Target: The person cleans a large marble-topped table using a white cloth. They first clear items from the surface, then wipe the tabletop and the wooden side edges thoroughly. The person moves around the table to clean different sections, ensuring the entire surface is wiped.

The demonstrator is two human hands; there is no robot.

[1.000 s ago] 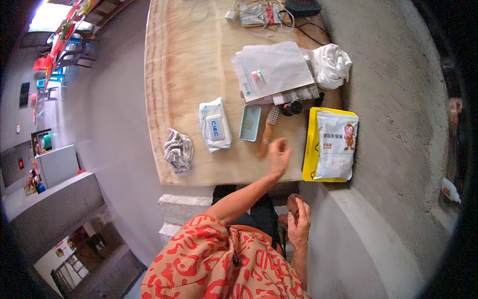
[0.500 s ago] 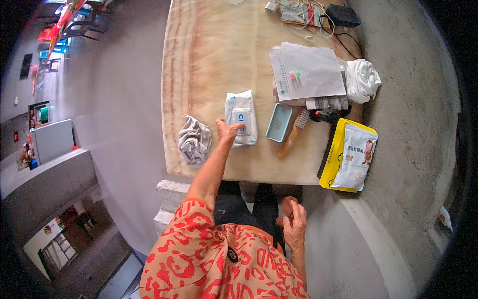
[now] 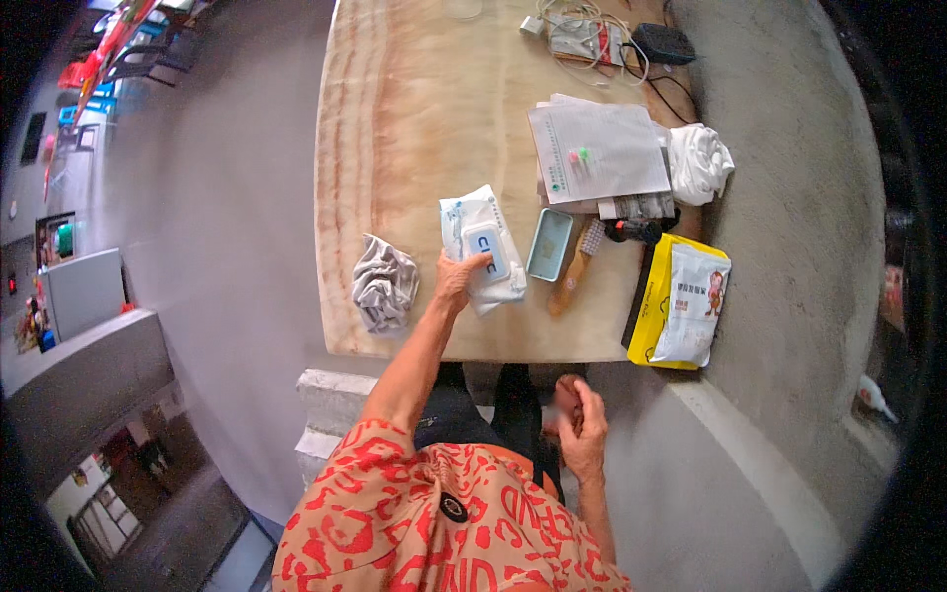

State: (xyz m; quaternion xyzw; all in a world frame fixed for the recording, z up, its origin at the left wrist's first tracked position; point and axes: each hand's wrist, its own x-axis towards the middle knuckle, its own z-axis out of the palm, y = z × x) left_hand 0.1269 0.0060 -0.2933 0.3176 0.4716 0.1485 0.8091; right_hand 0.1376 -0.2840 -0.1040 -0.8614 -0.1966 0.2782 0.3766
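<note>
Wipes pack (image 3: 482,247) on the table (image 3: 414,118), gripped at its near edge by the left hand (image 3: 456,279).
Fingers lie on the pack's lid, thumb at its side. Right hand (image 3: 582,426) is held loosely curled, empty, by the lap. Against half a second ago, contact is unchanged; the rag (image 3: 384,283) is untouched.

Left hand (image 3: 456,279) rests on white wipes pack (image 3: 481,247) on the surface (image 3: 414,118), beside grey cloth (image 3: 383,284); right hand (image 3: 582,429) below the edge.
</note>
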